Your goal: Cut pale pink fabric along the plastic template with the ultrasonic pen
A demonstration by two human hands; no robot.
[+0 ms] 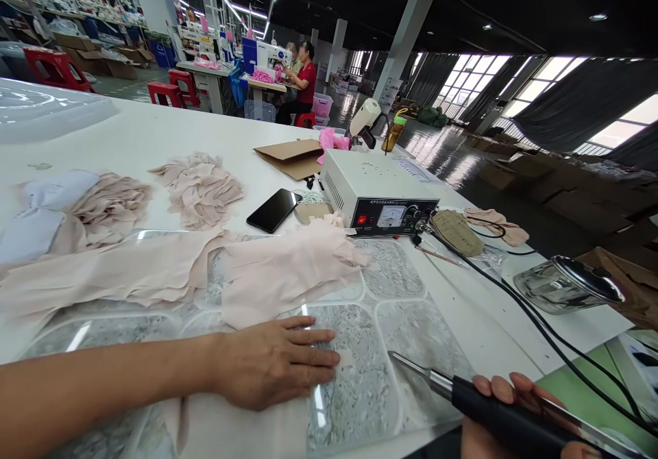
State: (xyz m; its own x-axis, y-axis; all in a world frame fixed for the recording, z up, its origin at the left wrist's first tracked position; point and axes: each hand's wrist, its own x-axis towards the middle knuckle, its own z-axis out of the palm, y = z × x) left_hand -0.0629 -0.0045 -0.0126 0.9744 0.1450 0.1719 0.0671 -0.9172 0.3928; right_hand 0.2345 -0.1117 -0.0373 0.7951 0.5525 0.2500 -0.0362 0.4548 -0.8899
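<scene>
My left hand [267, 363] lies flat, fingers stretched, on a pale pink fabric piece [241, 425] spread over a clear mat. A small pink fabric tab [345, 357] shows by its fingertips. My right hand [508, 404], at the lower right, is wrapped round the black handle of an ultrasonic cutter [483, 397]. Its slim metal tip points left, above the mat's right part. A thin shiny metal piece [576, 421] also shows at that hand; its kind is unclear. Beyond my left hand lie more cut pink pieces [293, 260] and a long pink strip [113, 267].
A control box [380, 192] with a dial stands at the back, a black cable [508, 288] running right from it. Around it are a phone [274, 210], cardboard [290, 157] and a lidded glass jar [560, 284]. Fabric heaps [200, 188] lie left. A co-worker [303, 82] sits sewing beyond.
</scene>
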